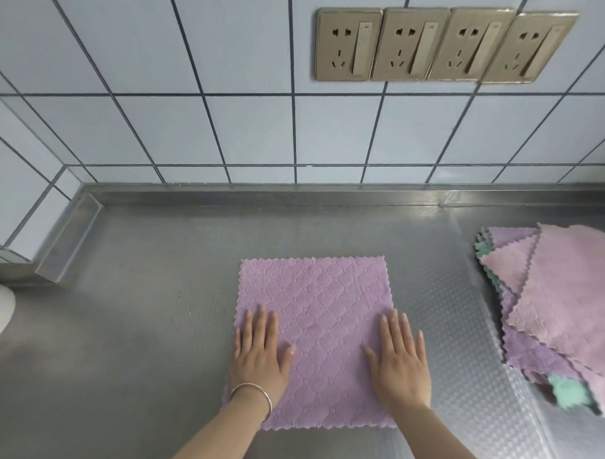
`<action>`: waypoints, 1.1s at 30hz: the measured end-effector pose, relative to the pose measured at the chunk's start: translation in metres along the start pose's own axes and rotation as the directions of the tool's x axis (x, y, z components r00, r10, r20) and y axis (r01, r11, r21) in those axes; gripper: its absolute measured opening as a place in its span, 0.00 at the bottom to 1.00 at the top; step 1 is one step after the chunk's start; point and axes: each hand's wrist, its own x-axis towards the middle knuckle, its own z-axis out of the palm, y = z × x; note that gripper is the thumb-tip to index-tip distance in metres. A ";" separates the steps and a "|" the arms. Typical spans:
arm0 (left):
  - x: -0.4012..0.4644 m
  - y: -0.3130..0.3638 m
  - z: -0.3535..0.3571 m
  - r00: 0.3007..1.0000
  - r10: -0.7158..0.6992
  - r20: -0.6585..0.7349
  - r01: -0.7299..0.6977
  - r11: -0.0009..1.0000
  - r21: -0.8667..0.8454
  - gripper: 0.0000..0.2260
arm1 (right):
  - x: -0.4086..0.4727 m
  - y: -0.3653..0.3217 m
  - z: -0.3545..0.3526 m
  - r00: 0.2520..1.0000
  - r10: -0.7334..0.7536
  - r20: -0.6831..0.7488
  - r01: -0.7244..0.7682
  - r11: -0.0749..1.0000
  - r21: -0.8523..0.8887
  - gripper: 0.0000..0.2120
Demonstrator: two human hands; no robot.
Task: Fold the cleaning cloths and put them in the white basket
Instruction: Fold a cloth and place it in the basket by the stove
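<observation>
the square lilac quilted microfibre cloth (315, 338) lies spread flat mid-counter near the front edge of the embossed steel worktop (143, 320), left hand (260, 351) and right hand (398, 360) pressing it with straight fingers, apparently smoothing it before folding, while the stack of pink, lilac and green cloths (564, 309) waits at the right edge, no white basket identifiable.
</observation>
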 end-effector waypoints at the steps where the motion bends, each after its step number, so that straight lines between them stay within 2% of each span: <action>1: -0.005 0.003 -0.001 0.999 0.032 -0.021 -0.032 0.999 0.001 0.29 | -0.004 -0.005 -0.002 0.999 -0.037 -0.026 0.038 0.999 0.019 0.32; 3: -0.020 0.008 -0.001 0.987 0.154 -0.034 -0.154 0.988 -0.012 0.29 | -0.018 -0.017 0.000 0.969 -0.221 -0.114 0.229 0.972 0.062 0.27; 5: -0.041 0.011 0.001 0.953 0.298 -0.057 -0.301 0.953 -0.036 0.31 | -0.036 -0.026 0.006 0.874 -0.430 -0.225 0.457 0.885 0.085 0.20; 7: -0.061 0.010 0.003 0.904 0.416 -0.102 -0.421 0.906 -0.038 0.31 | -0.052 -0.027 0.008 0.778 -0.568 -0.269 0.610 0.786 0.105 0.20; 9: -0.076 0.006 0.002 0.856 0.493 -0.155 -0.501 0.866 -0.009 0.27 | -0.063 -0.021 0.006 0.718 -0.646 -0.259 0.686 0.720 0.106 0.20; 11: -0.084 0.002 -0.001 0.843 0.501 -0.197 -0.512 0.859 -0.002 0.22 | -0.069 -0.010 0.002 0.709 -0.672 -0.215 0.700 0.707 0.097 0.21; 15: -0.084 -0.001 0.001 0.842 0.474 -0.256 -0.501 0.864 -0.049 0.12 | -0.066 0.006 -0.008 0.756 -0.634 -0.166 0.651 0.755 0.082 0.17; 18: -0.080 -0.007 -0.002 0.864 0.444 -0.239 -0.472 0.878 -0.075 0.16 | -0.061 0.016 -0.015 0.782 -0.611 -0.120 0.619 0.784 0.040 0.14; 21: -0.074 -0.018 -0.012 0.892 0.410 -0.188 -0.434 0.894 -0.111 0.19 | -0.055 0.028 -0.025 0.829 -0.556 -0.066 0.559 0.829 0.029 0.16; 25: -0.069 -0.040 -0.028 0.932 0.321 -0.169 -0.341 0.934 -0.104 0.19 | -0.041 0.033 -0.038 0.927 -0.373 -0.036 0.373 0.907 0.197 0.15; 27: -0.064 -0.052 -0.036 0.959 0.251 -0.131 -0.267 0.957 -0.116 0.16 | -0.034 0.033 -0.043 0.973 -0.226 0.048 0.197 0.919 0.343 0.14; 29: -0.058 -0.059 -0.036 0.975 0.200 -0.092 -0.216 0.953 -0.214 0.18 | -0.026 0.032 -0.053 0.974 -0.118 0.196 0.016 0.890 0.455 0.13; 33: -0.053 -0.061 -0.055 0.995 0.038 0.090 0.009 0.881 -0.474 0.11 | -0.016 0.036 -0.067 0.951 -0.097 0.294 -0.074 0.851 0.520 0.10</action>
